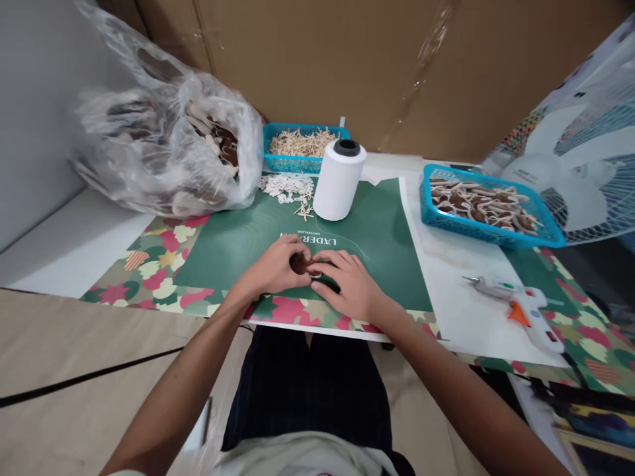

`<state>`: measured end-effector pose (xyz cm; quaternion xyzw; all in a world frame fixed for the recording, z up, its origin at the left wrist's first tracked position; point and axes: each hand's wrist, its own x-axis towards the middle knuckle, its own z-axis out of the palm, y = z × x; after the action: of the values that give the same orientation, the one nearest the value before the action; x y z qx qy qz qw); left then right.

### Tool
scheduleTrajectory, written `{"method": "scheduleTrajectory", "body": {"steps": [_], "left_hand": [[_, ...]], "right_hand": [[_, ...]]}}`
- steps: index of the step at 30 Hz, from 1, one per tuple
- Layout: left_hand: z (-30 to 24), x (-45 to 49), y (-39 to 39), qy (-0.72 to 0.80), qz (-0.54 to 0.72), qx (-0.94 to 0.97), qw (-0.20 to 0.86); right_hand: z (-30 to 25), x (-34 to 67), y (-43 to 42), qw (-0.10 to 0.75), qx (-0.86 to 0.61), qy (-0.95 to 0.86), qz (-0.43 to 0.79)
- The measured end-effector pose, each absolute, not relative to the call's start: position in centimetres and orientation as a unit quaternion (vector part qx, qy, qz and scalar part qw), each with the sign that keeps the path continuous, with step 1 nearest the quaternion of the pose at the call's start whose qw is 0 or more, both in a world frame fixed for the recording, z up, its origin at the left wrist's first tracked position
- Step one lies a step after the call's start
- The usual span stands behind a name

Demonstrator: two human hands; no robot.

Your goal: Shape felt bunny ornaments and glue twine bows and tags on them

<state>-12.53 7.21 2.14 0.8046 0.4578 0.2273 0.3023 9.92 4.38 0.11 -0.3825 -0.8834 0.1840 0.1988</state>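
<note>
Close to the table's front edge, my left hand [284, 266] and my right hand [347, 283] meet with bent fingers around a small brown piece with a pale edge [300, 263]. Most of this piece is hidden by the fingers, so its kind cannot be made out. Both hands rest low over a dark green printed sheet [238, 231]. Beyond them stands a white cone of thread [339, 182], with a thin strand trailing on the sheet. Left of the cone lie a heap of small white pieces [288, 185] and a few cream knotted bits [304, 209].
A blue basket [292, 163] of cream strands stands behind. At left slumps a clear plastic bag [169, 145] of brown and cream pieces. Rightward are another blue basket [476, 233] of brown-and-white pieces, a white glue gun [526, 307] and a fan [555, 165]. Cardboard [317, 59] rises behind.
</note>
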Motion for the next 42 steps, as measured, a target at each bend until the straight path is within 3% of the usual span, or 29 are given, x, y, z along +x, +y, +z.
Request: {"method": "scheduleTrajectory", "body": {"steps": [5, 10, 12, 16, 23, 25, 27, 31, 33, 36, 37, 42], "left_hand": [[2.4, -12.4, 8.0, 0.463, 0.21, 0.793, 0.335], [2.2, -12.1, 7.7, 0.477, 0.22, 0.776, 0.35], [1.9, -12.1, 7.5, 0.478, 0.234, 0.772, 0.347], [1.6, -12.1, 7.3, 0.479, 0.246, 0.776, 0.328], [1.4, -12.1, 6.7, 0.489, 0.259, 0.774, 0.308], [1.2, -12.2, 6.5, 0.487, 0.267, 0.774, 0.305], [1.1, -12.3, 6.4, 0.485, 0.272, 0.773, 0.304], [1.0, -12.4, 6.2, 0.495, 0.276, 0.768, 0.298], [1.0, -12.4, 6.1, 0.499, 0.277, 0.766, 0.295], [1.1, -12.3, 5.9, 0.508, 0.28, 0.761, 0.291], [1.1, -12.3, 5.8, 0.51, 0.28, 0.759, 0.291], [0.9, -12.2, 6.0, 0.51, 0.278, 0.758, 0.295]], "right_hand": [[-0.1, 9.8, 4.2, 0.212, -0.382, -0.875, 0.209], [1.1, 13.0, 5.6, 0.333, -0.413, -0.824, 0.199], [2.0, 15.1, 6.7, 0.27, -0.471, -0.829, 0.136], [3.0, 17.0, 8.5, 0.048, -0.554, -0.824, 0.107], [5.7, 13.2, 9.9, -0.056, -0.461, -0.869, 0.172], [8.2, 11.6, 11.1, -0.037, -0.389, -0.896, 0.209], [11.7, 9.5, 12.9, 0.038, -0.32, -0.921, 0.219], [19.0, 5.2, 16.9, 0.194, -0.306, -0.922, 0.135], [20.8, 4.9, 18.0, 0.14, -0.36, -0.917, 0.099], [18.3, 7.3, 17.3, -0.072, -0.434, -0.89, 0.122], [16.2, 8.6, 16.4, -0.102, -0.469, -0.866, 0.14], [4.8, 13.1, 10.0, 0.001, -0.559, -0.818, 0.135]]}}
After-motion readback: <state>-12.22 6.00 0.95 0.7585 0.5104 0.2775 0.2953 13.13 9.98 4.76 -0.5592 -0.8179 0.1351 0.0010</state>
